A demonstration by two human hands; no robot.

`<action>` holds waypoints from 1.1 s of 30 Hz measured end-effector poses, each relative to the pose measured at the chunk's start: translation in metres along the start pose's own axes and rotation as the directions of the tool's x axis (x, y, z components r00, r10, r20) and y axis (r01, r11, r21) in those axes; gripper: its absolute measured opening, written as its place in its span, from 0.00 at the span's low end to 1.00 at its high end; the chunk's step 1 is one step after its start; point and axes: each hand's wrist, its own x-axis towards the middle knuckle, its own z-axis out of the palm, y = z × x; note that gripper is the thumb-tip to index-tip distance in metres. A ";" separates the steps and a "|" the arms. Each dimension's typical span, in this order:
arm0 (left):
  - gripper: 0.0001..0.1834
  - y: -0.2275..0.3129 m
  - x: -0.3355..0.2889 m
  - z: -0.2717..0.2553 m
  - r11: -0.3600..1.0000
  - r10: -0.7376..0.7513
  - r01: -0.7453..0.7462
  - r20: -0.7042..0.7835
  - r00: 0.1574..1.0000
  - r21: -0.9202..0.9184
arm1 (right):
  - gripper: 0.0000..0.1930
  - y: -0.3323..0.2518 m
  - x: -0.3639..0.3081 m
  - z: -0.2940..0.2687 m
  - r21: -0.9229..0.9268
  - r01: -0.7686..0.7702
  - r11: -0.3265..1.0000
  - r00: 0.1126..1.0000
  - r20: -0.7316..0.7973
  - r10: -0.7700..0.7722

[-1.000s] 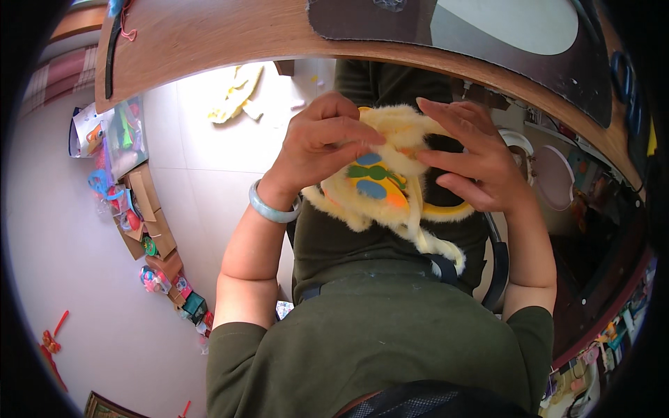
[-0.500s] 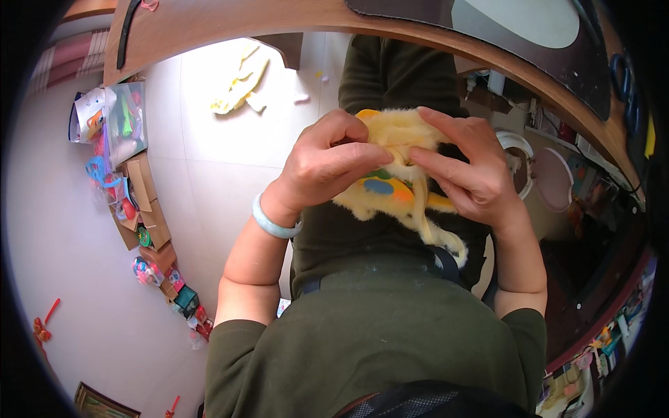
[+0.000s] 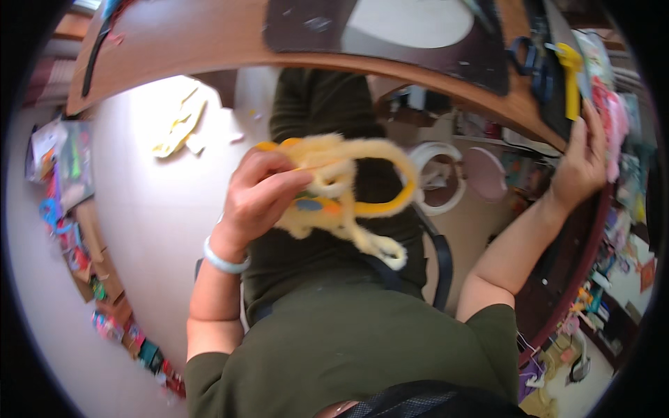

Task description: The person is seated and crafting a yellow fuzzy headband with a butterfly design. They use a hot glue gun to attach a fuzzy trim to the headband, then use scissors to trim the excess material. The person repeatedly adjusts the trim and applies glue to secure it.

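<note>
A fluffy pale-yellow plush piece (image 3: 327, 150) with blue and orange patches hangs over my lap. My left hand (image 3: 261, 184), wearing a pale bangle, pinches its left side between thumb and bent fingers. A furry strip with a yellow edge loops out on the right of the piece, and a narrow tail droops below. My right hand (image 3: 584, 157) is stretched far to the right at the desk's edge, fingers extended. Its fingertips are at the lower end of a yellow-handled tool (image 3: 571, 80); whether they touch it I cannot tell.
Dark-handled scissors (image 3: 523, 56) lie left of the yellow tool on the brown desk (image 3: 209, 42), near a dark mat (image 3: 306, 35). More yellow fabric (image 3: 182, 122) lies on the floor. A white round bin (image 3: 440, 202) with a pink lid stands under the desk. Boxes (image 3: 94, 237) line the left wall.
My right hand has let go of the plush piece and moved right to the desk's edge. My left hand still holds it. The view has swung to the right.
</note>
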 end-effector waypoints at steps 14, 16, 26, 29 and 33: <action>0.13 -0.006 -0.004 0.002 0.997 -0.003 0.000 -0.043 0.999 -0.078 | 0.28 0.196 0.081 0.009 -0.826 -0.004 0.564 0.853 0.292 0.433; 0.15 -0.009 -0.005 0.002 0.994 0.013 -0.017 -0.040 0.999 -0.109 | 0.25 0.231 0.089 -0.014 -0.817 -0.085 0.571 0.875 0.213 0.435; 0.12 -0.013 -0.003 0.006 0.992 -0.045 0.038 -0.062 0.997 -0.117 | 0.19 -0.049 -0.064 -0.011 0.484 -0.680 0.551 0.710 0.623 0.329; 0.12 -0.013 -0.006 0.006 0.993 -0.071 0.064 -0.063 0.995 -0.102 | 0.14 -0.085 -0.106 0.014 0.482 -0.699 0.528 0.667 0.705 0.239; 0.12 -0.012 -0.002 0.005 0.995 -0.041 0.035 -0.062 0.997 -0.098 | 0.10 -0.108 -0.100 0.043 0.544 -0.235 0.806 0.621 0.722 -0.306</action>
